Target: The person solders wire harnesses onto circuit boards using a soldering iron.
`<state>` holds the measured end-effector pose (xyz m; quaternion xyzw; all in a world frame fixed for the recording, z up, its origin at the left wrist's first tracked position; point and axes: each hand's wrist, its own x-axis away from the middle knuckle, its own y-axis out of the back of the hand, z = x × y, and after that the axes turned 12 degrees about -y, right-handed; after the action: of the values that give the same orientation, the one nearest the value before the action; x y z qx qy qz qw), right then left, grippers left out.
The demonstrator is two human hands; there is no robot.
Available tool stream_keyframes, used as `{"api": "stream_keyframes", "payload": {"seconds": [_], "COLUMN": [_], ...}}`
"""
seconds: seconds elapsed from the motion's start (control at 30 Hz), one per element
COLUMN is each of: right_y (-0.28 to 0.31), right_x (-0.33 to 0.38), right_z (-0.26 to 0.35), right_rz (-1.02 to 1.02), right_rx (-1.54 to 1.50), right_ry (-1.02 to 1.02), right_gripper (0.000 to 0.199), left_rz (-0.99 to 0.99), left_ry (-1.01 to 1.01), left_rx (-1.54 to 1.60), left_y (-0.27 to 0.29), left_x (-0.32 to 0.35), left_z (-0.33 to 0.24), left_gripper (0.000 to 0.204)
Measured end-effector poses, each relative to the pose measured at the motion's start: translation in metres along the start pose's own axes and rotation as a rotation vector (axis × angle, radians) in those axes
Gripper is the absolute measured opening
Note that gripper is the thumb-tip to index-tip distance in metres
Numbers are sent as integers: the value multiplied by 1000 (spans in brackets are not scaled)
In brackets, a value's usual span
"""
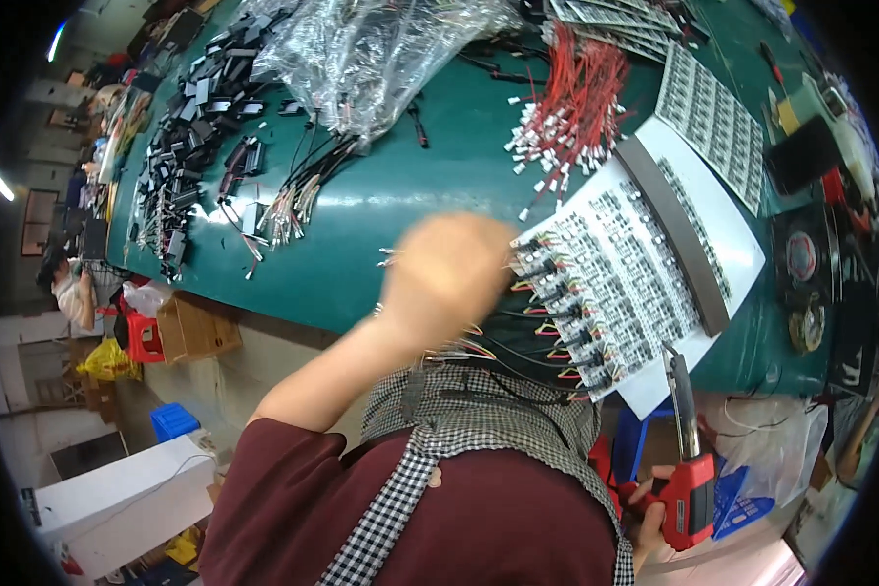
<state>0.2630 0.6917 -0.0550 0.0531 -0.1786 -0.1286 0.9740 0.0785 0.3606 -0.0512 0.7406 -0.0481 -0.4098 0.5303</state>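
My left hand (447,273) is smeared by motion above the table's near edge, left of a panel of small circuit boards (610,278). Thin wire ends poke out beside it; whether its fingers hold them I cannot tell. My right hand (647,513) is closed round the red and black handle of a soldering gun (690,493), at the lower right. Its metal tip points up at the panel's near right corner. Black cables (527,314) with red and yellow wire ends line the panel's left edge. A dark flat bar (676,234) lies across the panel, over a white sheet (737,256).
On the green table (361,225) lie a heap of black plastic housings (190,127), a clear plastic bag (361,59), loose cables (303,195) and red wires with white connectors (581,88). More board panels (713,117) lie at the far right. A solder spool (806,327) stands right.
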Motion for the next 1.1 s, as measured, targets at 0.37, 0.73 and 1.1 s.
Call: {"api": "stream_keyframes", "payload": {"seconds": [0.37,0.73,1.1], "right_y": [-7,-19,-42], "right_x": [-2,-4,-15], "right_z": [14,32,71], "right_rz": [91,37,29], "right_rx": [135,140,-50], "right_ry": [-43,51,-54], "right_gripper": [60,64,59], "left_rz": [98,-174,427], "left_ry": [580,772,547], "left_rx": [-143,209,1290], "left_y": [30,99,52], "left_x": [64,57,-56], "left_z": [175,189,-33], "left_gripper": [16,25,24]}}
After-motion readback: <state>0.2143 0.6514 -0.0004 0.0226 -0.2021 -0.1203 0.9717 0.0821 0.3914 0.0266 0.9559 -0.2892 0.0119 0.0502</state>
